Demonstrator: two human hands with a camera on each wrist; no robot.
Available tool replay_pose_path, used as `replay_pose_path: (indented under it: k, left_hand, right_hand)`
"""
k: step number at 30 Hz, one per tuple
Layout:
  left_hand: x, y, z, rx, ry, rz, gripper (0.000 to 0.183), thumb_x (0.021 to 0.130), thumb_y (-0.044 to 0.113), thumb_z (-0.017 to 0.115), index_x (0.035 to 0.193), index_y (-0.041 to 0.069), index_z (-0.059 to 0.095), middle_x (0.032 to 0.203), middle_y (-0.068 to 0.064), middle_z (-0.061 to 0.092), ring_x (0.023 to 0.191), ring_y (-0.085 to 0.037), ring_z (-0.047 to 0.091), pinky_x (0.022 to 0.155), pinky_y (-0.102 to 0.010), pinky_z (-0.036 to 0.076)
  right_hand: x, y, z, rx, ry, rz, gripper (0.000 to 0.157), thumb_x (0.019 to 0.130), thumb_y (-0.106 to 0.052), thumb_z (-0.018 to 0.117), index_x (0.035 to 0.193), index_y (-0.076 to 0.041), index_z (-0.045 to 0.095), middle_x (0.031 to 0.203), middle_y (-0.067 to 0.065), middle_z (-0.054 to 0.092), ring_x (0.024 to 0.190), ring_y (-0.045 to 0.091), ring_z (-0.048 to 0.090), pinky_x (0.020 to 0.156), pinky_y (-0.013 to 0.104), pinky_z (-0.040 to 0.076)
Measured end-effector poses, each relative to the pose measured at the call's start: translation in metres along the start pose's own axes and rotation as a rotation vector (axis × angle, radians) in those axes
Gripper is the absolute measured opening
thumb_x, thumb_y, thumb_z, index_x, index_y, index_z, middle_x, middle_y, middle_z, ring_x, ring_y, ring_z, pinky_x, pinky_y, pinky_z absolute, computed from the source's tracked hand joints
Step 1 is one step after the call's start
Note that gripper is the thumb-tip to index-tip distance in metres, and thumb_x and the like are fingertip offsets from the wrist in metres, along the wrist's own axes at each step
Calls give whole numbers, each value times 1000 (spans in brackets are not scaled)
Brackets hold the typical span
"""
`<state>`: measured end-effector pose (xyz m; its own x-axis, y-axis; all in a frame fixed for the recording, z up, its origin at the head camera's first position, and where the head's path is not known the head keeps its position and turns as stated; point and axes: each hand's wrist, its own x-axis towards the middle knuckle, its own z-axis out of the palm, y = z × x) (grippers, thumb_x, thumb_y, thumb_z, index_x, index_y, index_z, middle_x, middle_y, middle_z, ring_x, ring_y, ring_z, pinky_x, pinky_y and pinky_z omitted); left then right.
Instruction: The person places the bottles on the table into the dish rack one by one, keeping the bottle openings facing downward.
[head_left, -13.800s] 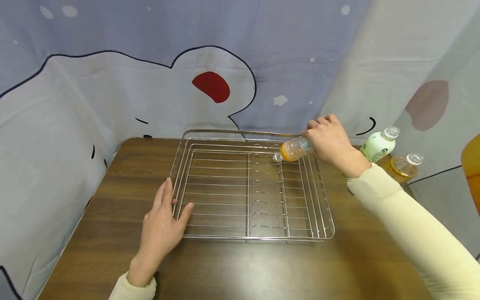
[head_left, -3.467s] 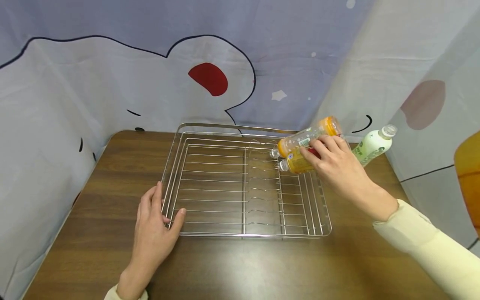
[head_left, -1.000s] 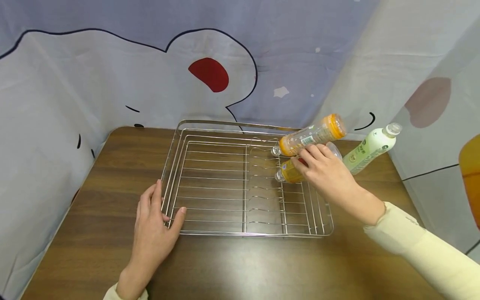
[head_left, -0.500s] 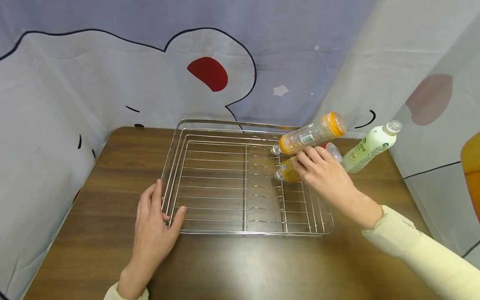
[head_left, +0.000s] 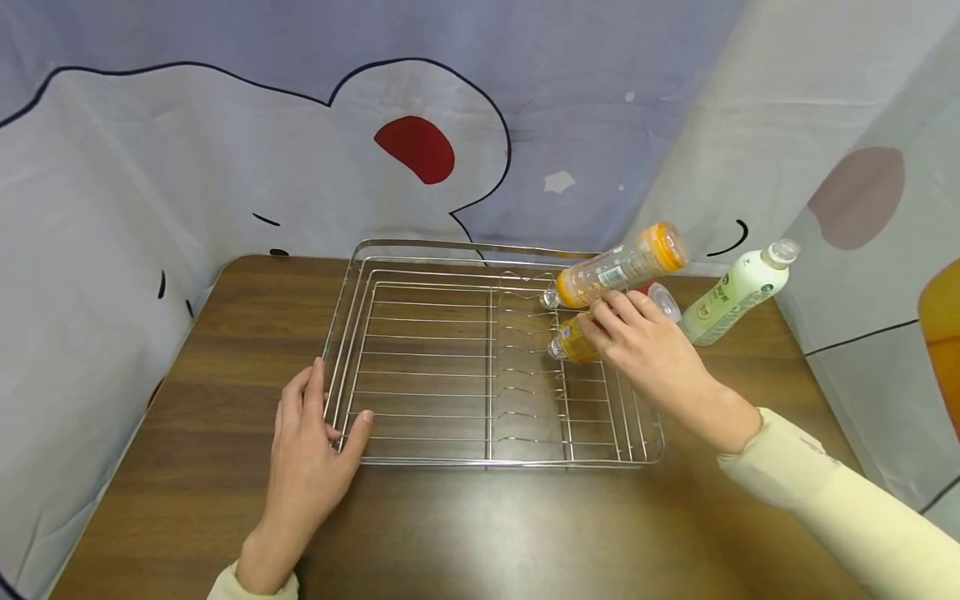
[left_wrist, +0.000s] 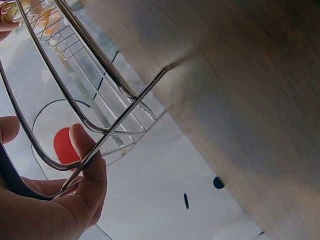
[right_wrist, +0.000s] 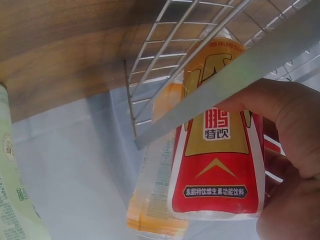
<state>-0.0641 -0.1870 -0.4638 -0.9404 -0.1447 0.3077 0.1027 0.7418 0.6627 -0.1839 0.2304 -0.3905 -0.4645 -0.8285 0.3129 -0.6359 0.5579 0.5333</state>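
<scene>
A metal wire rack (head_left: 498, 463) stands on the wooden table. My left hand (head_left: 311, 467) holds its left rim, fingers outside and thumb inside; the left wrist view shows fingers curled round the wire (left_wrist: 120, 120). My right hand (head_left: 660, 354) grips a drink bottle with a red and yellow label (head_left: 576, 340), neck down and tilted among the rack's wavy wires. Its base shows behind the knuckles, and the right wrist view shows its label (right_wrist: 217, 170). Just behind it, a clear bottle with orange bands (head_left: 618, 271) leans neck down in the rack, untouched by fingers.
A pale green bottle (head_left: 727, 302) stands upright on the table (head_left: 187, 467) right of the rack. A printed curtain (head_left: 300, 167) hangs along the back and sides. Something orange (head_left: 945, 333) shows at the right edge of the head view.
The orange-banded bottle, in my right hand at first, now leans in the rack. The red and yellow bottle went from the table into the rack, then shifted nearer me. The last second shows hardly any motion.
</scene>
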Motion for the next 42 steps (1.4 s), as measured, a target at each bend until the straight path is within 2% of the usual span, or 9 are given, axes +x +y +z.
replay_pose_path:
  k: [4, 8, 16, 21, 25, 32, 42]
  left_hand:
    - [0, 1, 0, 7, -16, -7, 90, 100, 24, 78, 172, -2, 31, 165, -26, 41, 82, -27, 68, 86, -54, 51]
    - [0, 2, 0, 10, -23, -10, 91, 101, 24, 78, 173, -2, 29, 165, -26, 40, 81, -26, 68, 85, -54, 51]
    - [0, 2, 0, 4, -9, -4, 90, 100, 23, 78, 172, -2, 31, 164, -26, 41, 82, -26, 68, 85, -54, 52]
    - [-1, 1, 1, -4, 3, 6, 89, 100, 22, 79, 171, -3, 33, 164, -26, 42, 84, -28, 68, 85, -54, 52]
    - [-1, 0, 1, -3, -5, -4, 90, 100, 23, 79, 172, -2, 32, 165, -26, 41, 86, -30, 69, 86, -54, 52]
    - [0, 0, 1, -8, 2, 6, 89, 99, 22, 79, 171, -3, 33, 164, -27, 42, 87, -32, 69, 88, -55, 51]
    - [-1, 2, 1, -7, 0, -9, 89, 100, 23, 79, 172, -2, 33, 165, -25, 41, 86, -30, 69, 90, -56, 50]
  right_hand:
    - [0, -1, -3, 15, -31, 20, 52, 78, 14, 84, 127, 1, 76, 114, 20, 64, 113, 40, 58, 95, 47, 50]
    - [1, -2, -5, 30, -60, 36, 61, 74, 14, 88, 132, -2, 77, 117, 20, 64, 115, 40, 57, 97, 48, 49]
    - [0, -2, -7, 41, -59, 30, 62, 73, 15, 88, 131, -4, 78, 121, 20, 65, 120, 42, 58, 101, 49, 49]
    - [-3, -3, -11, 100, -31, 27, 68, 69, 21, 86, 131, -6, 78, 124, 19, 67, 128, 43, 59, 113, 53, 47]
    - [-5, -3, -16, 155, -12, 48, 70, 70, 20, 86, 134, -8, 77, 127, 18, 68, 132, 43, 58, 116, 56, 44]
    - [-15, 1, -17, 208, 45, 104, 60, 76, 12, 85, 131, -7, 77, 127, 20, 69, 135, 45, 58, 117, 64, 41]
    - [-22, 9, -25, 227, 77, 139, 70, 69, 6, 92, 135, -9, 74, 131, 21, 69, 136, 46, 57, 115, 65, 42]
